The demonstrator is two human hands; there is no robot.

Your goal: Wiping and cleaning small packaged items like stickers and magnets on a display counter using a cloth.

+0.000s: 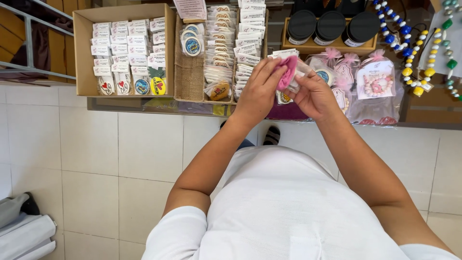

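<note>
Head view: both hands are working above the tabletop (144, 105) edge, just in front of the goods. Left hand (258, 91) is curling its fingers around a pink pouch (288, 72), gripping it from the left. Right hand (315, 96) is pinching the clear wrapper (302, 72) on the pouch's right side, fingers closed on it. Pouch is sitting between the two hands, held up off the tabletop. Cardboard box (82, 58) of small packets is lying well to the left; three black-lidded jars (330, 25) are standing in a wooden tray behind; pink-tied gift bags (376, 77) are lying just right of the hands; bead strings (409, 53) are hanging at far right.
</note>
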